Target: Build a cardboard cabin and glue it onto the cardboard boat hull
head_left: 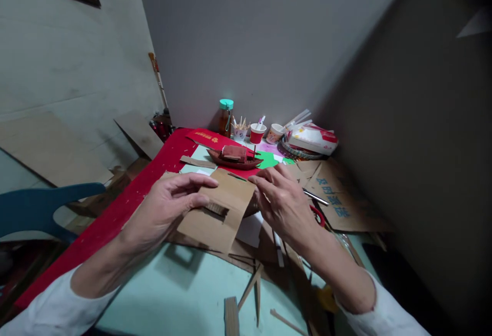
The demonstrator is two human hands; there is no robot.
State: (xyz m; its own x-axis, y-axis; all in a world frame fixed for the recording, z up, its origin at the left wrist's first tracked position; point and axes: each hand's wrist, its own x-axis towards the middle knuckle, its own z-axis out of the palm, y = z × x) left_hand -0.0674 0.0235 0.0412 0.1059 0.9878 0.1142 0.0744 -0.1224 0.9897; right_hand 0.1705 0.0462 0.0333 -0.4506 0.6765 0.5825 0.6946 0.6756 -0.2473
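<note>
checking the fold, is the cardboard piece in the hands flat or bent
Bent: the cardboard piece creases between left hand and right hand.

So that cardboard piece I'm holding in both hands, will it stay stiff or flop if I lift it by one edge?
The cardboard piece looks thin and flat, so it is probably light. Fluting seems to show at its torn middle, under the left hand, so it likely stays fairly stiff. It may bend at that cut once the right hand lets go.

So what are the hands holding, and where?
Both hold a cardboard piece: the left hand pinches its left edge, the right hand grips its right edge near the top corner.
</note>
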